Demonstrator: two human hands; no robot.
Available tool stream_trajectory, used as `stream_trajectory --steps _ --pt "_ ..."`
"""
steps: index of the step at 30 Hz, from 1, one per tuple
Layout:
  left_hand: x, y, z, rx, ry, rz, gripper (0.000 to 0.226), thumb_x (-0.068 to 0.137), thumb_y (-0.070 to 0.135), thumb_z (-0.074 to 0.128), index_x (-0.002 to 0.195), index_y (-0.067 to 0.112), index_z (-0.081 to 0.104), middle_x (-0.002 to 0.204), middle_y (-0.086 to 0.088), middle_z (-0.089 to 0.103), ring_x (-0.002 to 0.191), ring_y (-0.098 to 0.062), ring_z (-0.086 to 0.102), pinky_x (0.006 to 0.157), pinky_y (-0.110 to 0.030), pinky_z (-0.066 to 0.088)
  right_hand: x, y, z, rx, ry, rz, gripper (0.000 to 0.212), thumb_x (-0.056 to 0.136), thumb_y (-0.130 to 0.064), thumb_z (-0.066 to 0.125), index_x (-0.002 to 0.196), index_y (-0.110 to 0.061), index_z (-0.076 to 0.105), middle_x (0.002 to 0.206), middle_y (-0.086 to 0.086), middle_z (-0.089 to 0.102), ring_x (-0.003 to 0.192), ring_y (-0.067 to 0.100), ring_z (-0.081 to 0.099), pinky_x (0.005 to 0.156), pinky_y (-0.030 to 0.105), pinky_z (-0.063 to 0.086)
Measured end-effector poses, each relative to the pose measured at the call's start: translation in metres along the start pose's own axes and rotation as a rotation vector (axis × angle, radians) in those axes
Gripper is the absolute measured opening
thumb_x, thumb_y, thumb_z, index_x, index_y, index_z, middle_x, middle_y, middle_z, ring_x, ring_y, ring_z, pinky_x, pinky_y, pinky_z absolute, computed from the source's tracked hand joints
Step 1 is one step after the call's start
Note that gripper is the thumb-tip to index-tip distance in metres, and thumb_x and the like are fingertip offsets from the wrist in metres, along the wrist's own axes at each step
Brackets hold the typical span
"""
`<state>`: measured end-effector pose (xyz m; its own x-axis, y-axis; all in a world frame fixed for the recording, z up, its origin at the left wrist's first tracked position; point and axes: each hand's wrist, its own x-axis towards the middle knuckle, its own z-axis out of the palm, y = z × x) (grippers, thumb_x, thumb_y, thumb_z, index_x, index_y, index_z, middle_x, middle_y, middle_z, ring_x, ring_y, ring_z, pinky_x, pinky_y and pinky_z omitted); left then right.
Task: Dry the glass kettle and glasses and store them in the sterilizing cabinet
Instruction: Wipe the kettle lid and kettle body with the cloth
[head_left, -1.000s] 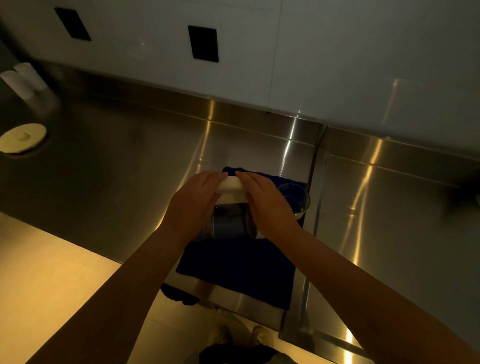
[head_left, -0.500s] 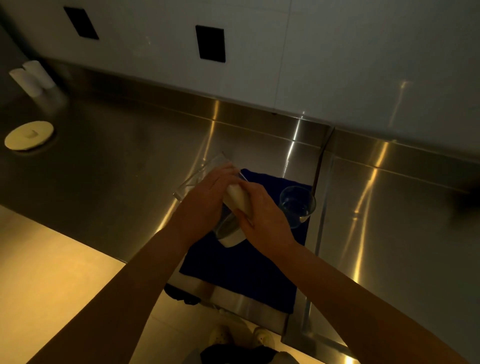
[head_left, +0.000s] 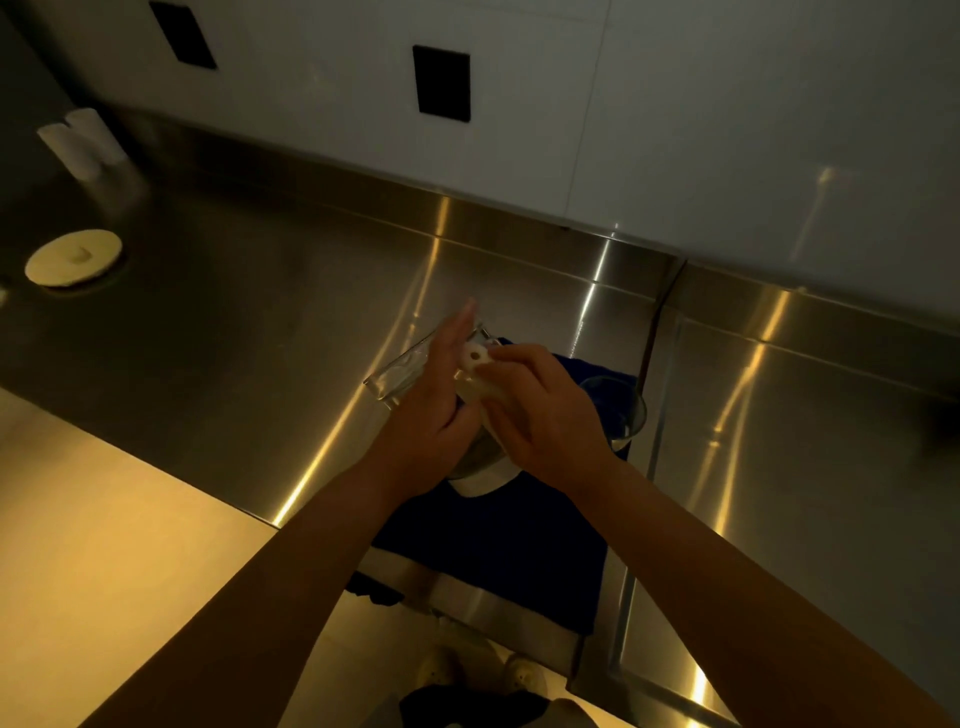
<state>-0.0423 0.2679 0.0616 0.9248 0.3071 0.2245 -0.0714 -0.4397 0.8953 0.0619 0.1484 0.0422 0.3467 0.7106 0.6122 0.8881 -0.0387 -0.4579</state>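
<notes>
I hold the glass kettle (head_left: 400, 370) tilted on its side above a dark blue cloth (head_left: 519, 551) spread on the steel counter (head_left: 249, 332). My left hand (head_left: 434, 415) lies flat along the kettle's glass wall, fingers straight and pointing away from me. My right hand (head_left: 548, 415) grips the kettle's white handle (head_left: 475, 357). The kettle's white end (head_left: 475, 482) faces me below both hands. A clear drinking glass (head_left: 618, 410) stands upright on the cloth's far right corner, just right of my right hand.
A round white lid (head_left: 72, 257) lies on the counter far left, with two white cylinders (head_left: 83, 148) behind it against the wall. A seam (head_left: 652, 374) splits the counter beside the glass. The cloth hangs over the front edge.
The kettle went from standing on the cloth under both hands to lifted and tipped leftward. My left hand's fingers have straightened along the glass.
</notes>
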Motion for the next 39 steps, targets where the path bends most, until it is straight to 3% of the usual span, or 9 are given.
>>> stream_trajectory --steps 5,8,13,17,20,24,28,36,39 --pt "0.000 -0.003 -0.003 0.098 0.006 0.013 0.066 0.094 0.039 0.044 0.147 0.040 0.004 0.139 0.046 0.009 0.125 0.026 0.018 0.089 0.007 0.023 0.005 0.002 0.002 0.012 -0.048 0.025 0.033 0.089 -0.029 0.055 0.119 -0.016 0.048 0.114 0.006 0.052 0.090 0.001 0.045 0.065 0.010 0.041" --pt "-0.003 0.000 -0.003 0.126 0.049 0.010 0.062 0.092 0.047 0.045 0.145 0.038 0.014 0.141 0.029 0.023 0.128 0.018 0.024 0.095 0.002 0.025 0.002 0.003 0.004 0.116 -0.043 0.045 0.025 0.092 -0.021 0.050 0.115 -0.011 0.053 0.111 0.005 0.054 0.085 0.003 0.051 0.064 0.015 0.047" --pt "-0.009 0.001 0.006 0.233 0.064 0.041 0.047 0.085 0.021 0.066 0.127 0.019 0.044 0.136 0.008 0.040 0.124 -0.004 0.039 0.103 -0.023 0.036 0.016 0.006 0.004 0.193 -0.023 0.167 0.017 0.091 -0.008 0.053 0.106 -0.002 0.057 0.114 0.011 0.056 0.097 0.016 0.057 0.080 0.033 0.051" --pt "-0.016 0.003 0.010 0.226 -0.036 0.086 0.035 0.080 0.023 0.068 0.107 0.025 0.047 0.128 0.024 0.038 0.120 0.003 0.039 0.099 -0.014 0.033 0.025 0.010 0.000 0.116 -0.153 0.209 0.044 0.092 -0.010 0.057 0.135 -0.009 0.045 0.137 0.009 0.047 0.124 0.016 0.044 0.103 0.031 0.039" --pt "-0.017 0.002 0.009 0.276 -0.094 0.135 0.031 0.076 0.030 0.060 0.102 0.017 0.050 0.133 0.011 0.038 0.126 -0.001 0.035 0.102 -0.014 0.028 0.028 0.013 0.000 0.050 -0.267 0.154 0.042 0.094 -0.011 0.055 0.135 -0.012 0.047 0.137 0.007 0.051 0.130 0.019 0.041 0.112 0.040 0.028" --pt "-0.020 -0.001 -0.001 0.247 -0.005 0.059 0.038 0.075 0.024 0.058 0.110 0.030 0.044 0.139 0.027 0.023 0.129 0.010 0.025 0.098 -0.005 0.027 0.031 0.017 -0.003 0.039 -0.283 0.159 0.027 0.091 -0.012 0.055 0.118 -0.015 0.059 0.118 0.001 0.061 0.113 0.014 0.051 0.102 0.031 0.036" --pt "-0.027 -0.012 -0.013 0.355 0.128 -0.045 0.059 0.085 0.009 0.060 0.133 0.032 0.035 0.150 0.009 0.022 0.132 -0.001 0.027 0.103 -0.024 0.032 0.033 0.009 0.006 0.085 -0.251 0.261 0.024 0.088 -0.012 0.060 0.111 -0.021 0.062 0.097 -0.007 0.066 0.089 0.001 0.054 0.079 0.011 0.038" --pt "-0.045 -0.017 -0.018 0.498 0.156 0.091 0.061 0.090 -0.002 0.055 0.140 0.020 0.026 0.145 0.004 0.025 0.135 -0.015 0.031 0.108 -0.036 0.032 0.025 -0.009 0.016 0.021 -0.163 0.153 0.023 0.088 -0.014 0.060 0.110 -0.017 0.066 0.090 -0.005 0.068 0.083 0.002 0.056 0.077 0.021 0.046" --pt "-0.049 -0.025 -0.008 0.553 0.203 0.098 0.062 0.091 -0.003 0.053 0.143 0.012 0.023 0.149 -0.003 0.015 0.136 -0.008 0.019 0.110 -0.026 0.025 0.020 -0.009 0.016 -0.039 -0.111 0.062 0.019 0.088 -0.013 0.062 0.106 -0.013 0.068 0.086 -0.003 0.069 0.078 0.009 0.061 0.074 0.026 0.047"
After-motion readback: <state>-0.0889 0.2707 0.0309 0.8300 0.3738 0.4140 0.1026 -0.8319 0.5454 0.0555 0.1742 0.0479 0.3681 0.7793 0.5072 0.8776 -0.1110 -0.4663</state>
